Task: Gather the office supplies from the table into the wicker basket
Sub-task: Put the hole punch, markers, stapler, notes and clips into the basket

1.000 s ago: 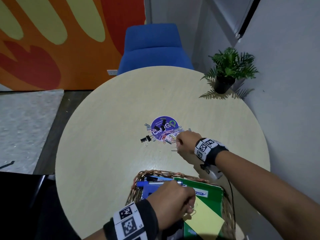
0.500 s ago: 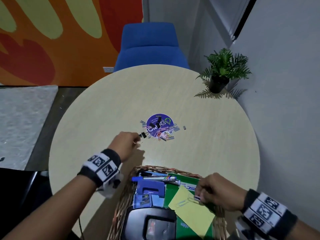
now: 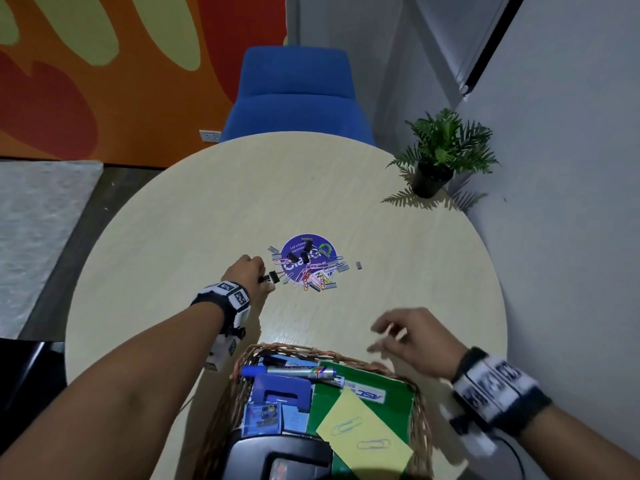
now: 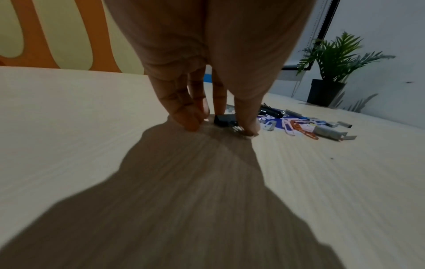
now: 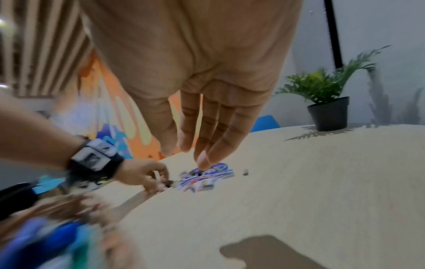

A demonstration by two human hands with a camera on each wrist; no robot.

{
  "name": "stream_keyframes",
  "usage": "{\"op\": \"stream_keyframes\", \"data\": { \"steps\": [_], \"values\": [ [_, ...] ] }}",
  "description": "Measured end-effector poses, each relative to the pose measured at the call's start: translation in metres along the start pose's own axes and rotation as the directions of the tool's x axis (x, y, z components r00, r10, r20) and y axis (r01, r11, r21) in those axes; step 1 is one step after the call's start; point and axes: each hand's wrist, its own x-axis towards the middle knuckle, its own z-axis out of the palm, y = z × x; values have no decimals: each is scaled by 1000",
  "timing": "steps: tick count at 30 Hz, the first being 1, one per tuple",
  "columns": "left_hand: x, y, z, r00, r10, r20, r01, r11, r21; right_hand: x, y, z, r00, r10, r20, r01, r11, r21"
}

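Fingers (image 4: 184, 116) of the left hand (image 3: 247, 277) point down onto the table (image 3: 173, 220), tips curled in close round a black binder clip (image 3: 270, 278) at the left edge of the pile; thumb on one side, fingers on the other, so prob. a pinch just closing, clip not yet lifted. Just right of it sits what's left: paper clips, staple strips & a few more binder clips (image 3: 304, 252), strewn over a round purple sticker (image 3: 308, 258) mid-table. Further right and nearer, the right hand (image 3: 412, 336) hovers above the table just beyond the wicker basket (image 3: 424, 420), fingers loosely spread, holding nothing. Progress, I'd judge: the big stuff is done, since the basket holds a marker, blue punch, green folder, yellow note w/ two paper clips & a black device. Only the small pile remains, several trips' worth.
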Motion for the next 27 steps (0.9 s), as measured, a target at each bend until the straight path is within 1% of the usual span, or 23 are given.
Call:
{"op": "stream_keyframes", "data": {
  "steps": [2, 4, 5, 6, 8, 9, 12, 14, 16, 18, 21, 24, 27],
  "values": [
    [1, 2, 5, 1000, 15, -24, -14, 1000, 12, 39, 11, -9, 994, 67, -84, -68, 998, -7],
    [2, 1, 6, 999, 32, -22, -31, 999, 28, 78, 22, -13, 982, 125, -142, -130, 991, -30],
    [2, -1, 5, 999, 32, -9, -32, 999, 39, 95, 25, -13, 978, 147, -148, -155, 987, -42],
    [1, -3, 3, 1000, 29, 3, -29, 998, 57, 111, 27, -11, 979, 155, -134, -168, 981, -94],
    [-3, -7, -3, 1000, 29, 11, -30, 995, 99, 135, 27, -7, 987, 138, -76, -154, 952, -265],
    [-7, -7, -10, 999, 34, 0, -34, 993, 109, 143, 26, -4, 991, 117, -67, -133, 937, -324],
    [-22, -5, -41, 995, 76, -69, -68, 992, 101, 163, 22, 1, 995, 56, -79, -84, 908, -412],
    [-36, 4, -64, 988, 132, -77, -126, 988, 87, 168, 20, 4, 995, 64, -81, -94, 887, -452],
    [-52, 18, -80, 975, 212, -69, -207, 976, 69, 170, 19, 7, 992, 84, -92, -118, 861, -495],
    [-73, 35, -90, 954, 296, -35, -296, 955, 25, 173, 20, 10, 990, 97, -99, -135, 845, -518],
    [-105, 61, -92, 902, 433, -4, -432, 900, -46, 173, 21, 11, 988, 109, -110, -150, 848, -508],
    [-132, 88, -80, 843, 534, 64, -524, 842, -128, 168, 21, 8, 983, 121, -136, -168, 894, -416],
    [-149, 115, -55, 771, 603, 207, -590, 798, -126, 160, 21, -1, 982, 132, -137, -165, 948, -271]
  ]
}}
